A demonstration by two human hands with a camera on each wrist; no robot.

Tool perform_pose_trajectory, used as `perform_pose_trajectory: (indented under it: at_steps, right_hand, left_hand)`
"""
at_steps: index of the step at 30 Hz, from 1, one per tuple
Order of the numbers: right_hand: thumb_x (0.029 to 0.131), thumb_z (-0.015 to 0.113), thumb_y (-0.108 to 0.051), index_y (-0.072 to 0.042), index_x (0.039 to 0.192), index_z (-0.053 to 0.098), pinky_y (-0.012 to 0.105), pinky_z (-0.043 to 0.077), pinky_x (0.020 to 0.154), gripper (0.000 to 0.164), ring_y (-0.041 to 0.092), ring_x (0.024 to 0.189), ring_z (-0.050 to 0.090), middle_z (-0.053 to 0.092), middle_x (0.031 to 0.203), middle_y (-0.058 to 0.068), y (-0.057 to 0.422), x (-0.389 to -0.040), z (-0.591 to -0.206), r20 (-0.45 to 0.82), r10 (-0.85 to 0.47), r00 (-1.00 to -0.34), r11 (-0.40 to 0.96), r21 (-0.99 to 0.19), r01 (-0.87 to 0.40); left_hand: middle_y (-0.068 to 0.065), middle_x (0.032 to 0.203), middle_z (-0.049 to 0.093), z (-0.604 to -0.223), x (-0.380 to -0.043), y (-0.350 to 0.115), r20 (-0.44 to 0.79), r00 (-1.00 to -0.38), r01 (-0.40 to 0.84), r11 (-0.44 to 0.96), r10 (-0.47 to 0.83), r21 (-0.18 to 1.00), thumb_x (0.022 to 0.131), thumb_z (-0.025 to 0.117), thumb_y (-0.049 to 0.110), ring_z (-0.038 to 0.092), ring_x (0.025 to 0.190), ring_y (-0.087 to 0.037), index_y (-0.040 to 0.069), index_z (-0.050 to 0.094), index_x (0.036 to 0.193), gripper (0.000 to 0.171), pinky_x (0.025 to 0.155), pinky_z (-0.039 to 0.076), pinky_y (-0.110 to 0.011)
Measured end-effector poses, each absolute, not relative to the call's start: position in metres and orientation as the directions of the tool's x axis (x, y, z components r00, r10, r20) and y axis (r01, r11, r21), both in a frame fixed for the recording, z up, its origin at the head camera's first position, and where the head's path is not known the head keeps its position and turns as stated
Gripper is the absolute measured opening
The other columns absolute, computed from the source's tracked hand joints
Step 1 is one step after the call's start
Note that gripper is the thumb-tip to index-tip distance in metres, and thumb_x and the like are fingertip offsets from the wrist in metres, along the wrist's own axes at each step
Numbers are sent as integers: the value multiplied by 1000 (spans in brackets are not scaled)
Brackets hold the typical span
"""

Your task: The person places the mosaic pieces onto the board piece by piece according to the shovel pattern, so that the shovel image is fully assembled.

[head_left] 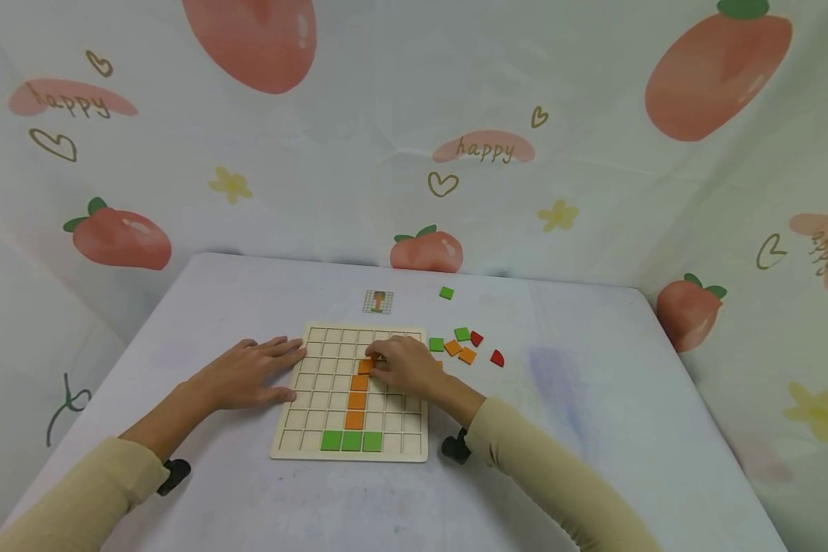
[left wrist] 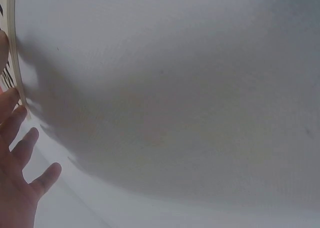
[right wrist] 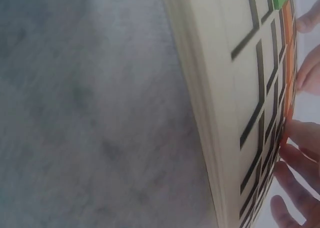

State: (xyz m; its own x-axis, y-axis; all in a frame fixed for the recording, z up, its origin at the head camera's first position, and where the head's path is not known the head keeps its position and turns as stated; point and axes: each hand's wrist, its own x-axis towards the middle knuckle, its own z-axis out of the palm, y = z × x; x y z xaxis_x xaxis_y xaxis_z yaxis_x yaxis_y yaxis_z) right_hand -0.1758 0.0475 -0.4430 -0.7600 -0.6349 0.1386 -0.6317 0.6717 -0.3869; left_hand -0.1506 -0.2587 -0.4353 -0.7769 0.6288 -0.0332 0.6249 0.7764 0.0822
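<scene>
1. Closest to the near edge of the table [head_left: 234, 498]: the grid board [head_left: 293, 441], three green tiles [head_left: 351, 441] side by side along its near edge.
2. Three orange tiles [head_left: 356, 401] run up from the middle green one, away from that edge.
3. Left hand [head_left: 251, 376] isn't gripping anything, just fingers spread against the board's left edge, probably steadying it.
4. Right hand [head_left: 410, 368] has a fourth orange tile [head_left: 365, 366] pinched at the column's far end. Can't tell if it's seated. I'd call this step extending the column; next move wants it squared up, pressed in, then let go.
5. Off the board's right edge: loose green, orange and red pieces [head_left: 467, 355].
6. Beyond its far edge, a little picture card [head_left: 378, 301], plus a stray green tile [head_left: 446, 293] towards the table's far edge.
</scene>
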Motion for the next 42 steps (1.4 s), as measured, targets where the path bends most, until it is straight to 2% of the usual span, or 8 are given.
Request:
perform_pose_trajectory:
  at_steps: [10, 26, 35, 42]
  right_hand:
    - [90, 76, -21, -12, 114, 72, 28, 49, 82, 26, 11, 89, 64, 74, 102, -3, 44, -176, -445, 130, -620, -774, 686, -389, -615]
    - [90, 76, -22, -11, 114, 72, 28, 51, 83, 27, 12, 91, 66, 74, 103, -1, 47, -178, -444, 127, -653, -747, 669, -367, -647]
    - [91, 74, -21, -11, 124, 69, 29, 51, 89, 35, 13, 100, 64, 72, 115, -1, 80, -176, -437, 31, -660, -751, 655, -466, -595]
    - [87, 78, -23, -10, 127, 67, 37, 48, 100, 43, 19, 113, 61, 69, 122, 1, 116, -173, -437, 35, -634, -773, 683, -443, -580]
  left_hand:
    - [-13, 147, 52, -437, -152, -258, -36, -777, 625, 777, 628, 75, 91, 61, 60, 49, 133, -38, 8, 53, 144, 75, 94, 45, -58]
    - [-13, 146, 52, -437, -152, -259, -25, -775, 629, 775, 631, 67, 90, 62, 59, 50, 132, -38, 8, 54, 144, 74, 93, 45, -58]
    - [-13, 147, 52, -436, -152, -258, -32, -775, 628, 775, 631, 71, 91, 61, 59, 49, 133, -38, 8, 54, 144, 75, 94, 45, -59]
    - [-13, 146, 52, -434, -151, -257, -33, -773, 630, 773, 633, 78, 90, 63, 57, 50, 132, -39, 7, 54, 143, 74, 93, 44, -59]
